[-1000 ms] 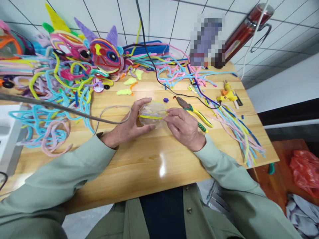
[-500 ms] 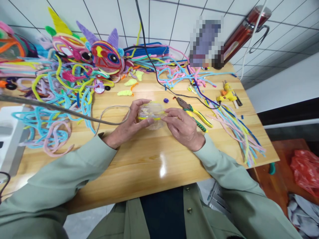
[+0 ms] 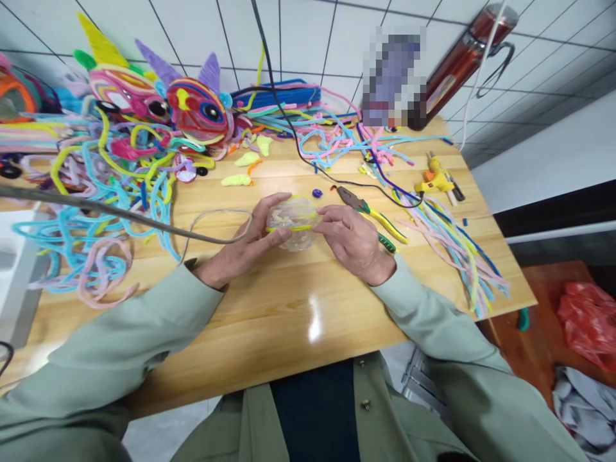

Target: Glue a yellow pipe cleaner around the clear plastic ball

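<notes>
Clear container point(image 3: 299, 240): one, centre of the frame, over the tabletop point(image 3: 269, 314). Yellow strip point(image 3: 303, 227): one, across the container. Left hand point(image 3: 243, 247): grip closed on the container's left side. Right hand point(image 3: 353, 242): grip pinching the strip's right end. Pliers point(image 3: 351, 199): one, right of centre. Yellow glue gun point(image 3: 437, 178): one, right. Yellow-green pieces point(image 3: 237, 180): three, above centre. Horned figures point(image 3: 199, 119): two, upper left. Grey cord point(image 3: 115, 213): one, crossing before the left hand.
</notes>
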`<state>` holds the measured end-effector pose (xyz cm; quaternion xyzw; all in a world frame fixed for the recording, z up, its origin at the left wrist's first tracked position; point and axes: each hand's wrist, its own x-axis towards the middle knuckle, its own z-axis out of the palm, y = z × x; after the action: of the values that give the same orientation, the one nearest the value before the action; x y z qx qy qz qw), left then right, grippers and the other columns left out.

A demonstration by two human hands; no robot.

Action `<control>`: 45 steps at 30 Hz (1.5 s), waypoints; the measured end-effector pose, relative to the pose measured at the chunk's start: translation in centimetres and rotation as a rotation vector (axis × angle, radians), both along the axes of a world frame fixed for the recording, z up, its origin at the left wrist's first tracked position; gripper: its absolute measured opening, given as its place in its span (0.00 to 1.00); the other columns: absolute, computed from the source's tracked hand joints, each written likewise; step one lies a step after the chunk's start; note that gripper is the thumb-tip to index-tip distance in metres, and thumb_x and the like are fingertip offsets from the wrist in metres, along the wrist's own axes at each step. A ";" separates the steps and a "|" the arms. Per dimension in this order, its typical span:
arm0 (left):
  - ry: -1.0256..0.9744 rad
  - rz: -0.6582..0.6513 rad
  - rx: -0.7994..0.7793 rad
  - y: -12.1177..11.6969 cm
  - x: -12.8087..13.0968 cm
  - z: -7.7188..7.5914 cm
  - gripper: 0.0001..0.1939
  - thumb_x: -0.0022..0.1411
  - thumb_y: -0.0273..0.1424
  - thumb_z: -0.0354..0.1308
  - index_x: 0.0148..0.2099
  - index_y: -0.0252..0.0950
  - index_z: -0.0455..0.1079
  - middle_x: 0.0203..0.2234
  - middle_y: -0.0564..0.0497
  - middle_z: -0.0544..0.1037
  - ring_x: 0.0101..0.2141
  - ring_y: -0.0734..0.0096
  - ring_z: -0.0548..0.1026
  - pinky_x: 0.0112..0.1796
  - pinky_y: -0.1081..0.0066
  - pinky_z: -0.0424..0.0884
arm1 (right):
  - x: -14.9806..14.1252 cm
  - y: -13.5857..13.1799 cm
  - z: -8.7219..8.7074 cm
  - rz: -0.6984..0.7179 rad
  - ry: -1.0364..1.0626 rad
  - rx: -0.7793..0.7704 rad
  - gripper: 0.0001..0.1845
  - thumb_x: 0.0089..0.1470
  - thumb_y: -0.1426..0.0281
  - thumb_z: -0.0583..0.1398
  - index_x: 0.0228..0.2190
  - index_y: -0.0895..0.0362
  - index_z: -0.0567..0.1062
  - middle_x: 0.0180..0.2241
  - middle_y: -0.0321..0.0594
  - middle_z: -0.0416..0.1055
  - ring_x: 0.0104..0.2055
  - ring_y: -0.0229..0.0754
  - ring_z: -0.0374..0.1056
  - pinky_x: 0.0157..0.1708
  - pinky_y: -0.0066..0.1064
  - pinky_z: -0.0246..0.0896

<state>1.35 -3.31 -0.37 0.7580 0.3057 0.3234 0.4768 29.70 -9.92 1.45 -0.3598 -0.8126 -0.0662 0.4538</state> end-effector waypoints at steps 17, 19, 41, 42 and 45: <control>-0.069 0.084 -0.043 -0.4 2.1 0.0 0.42 0.71 0.67 0.72 0.70 0.48 0.62 0.62 0.45 0.76 0.57 0.51 0.81 0.60 0.51 0.83 | -0.7 0.0 -0.3 0.040 0.039 -0.027 0.18 0.76 0.79 0.63 0.57 0.47 0.84 0.47 0.42 0.85 0.55 0.48 0.85 0.54 0.41 0.85; -0.100 0.072 -0.078 -0.3 1.9 -0.1 0.42 0.71 0.67 0.72 0.70 0.49 0.61 0.62 0.45 0.76 0.58 0.50 0.81 0.59 0.51 0.84 | -0.5 0.1 -0.1 0.025 0.024 0.004 0.17 0.77 0.79 0.62 0.57 0.48 0.83 0.46 0.42 0.84 0.54 0.48 0.85 0.52 0.42 0.85; 0.043 0.069 0.236 -0.8 1.9 2.2 0.30 0.82 0.57 0.65 0.71 0.44 0.67 0.70 0.40 0.77 0.69 0.47 0.78 0.72 0.48 0.77 | -0.4 -0.4 -0.8 -0.028 -0.072 0.029 0.16 0.78 0.78 0.60 0.53 0.48 0.84 0.44 0.42 0.84 0.52 0.46 0.85 0.50 0.40 0.86; 0.033 0.077 0.239 -0.9 2.0 2.0 0.30 0.82 0.57 0.64 0.71 0.45 0.66 0.69 0.40 0.77 0.69 0.47 0.78 0.72 0.48 0.77 | -0.5 -0.4 -0.8 -0.021 -0.072 0.032 0.16 0.78 0.79 0.60 0.54 0.49 0.83 0.45 0.42 0.84 0.53 0.46 0.86 0.50 0.40 0.86; 0.013 0.106 0.244 -1.0 2.1 1.7 0.30 0.82 0.61 0.62 0.69 0.46 0.66 0.68 0.41 0.77 0.68 0.47 0.78 0.72 0.48 0.76 | -0.6 -0.4 -0.6 0.000 -0.074 0.008 0.17 0.77 0.80 0.60 0.54 0.48 0.83 0.46 0.42 0.84 0.55 0.48 0.86 0.52 0.42 0.86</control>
<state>3.44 -4.31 1.28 0.7953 0.3067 0.3779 0.3615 29.08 -10.36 0.81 -0.3554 -0.8285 -0.0826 0.4247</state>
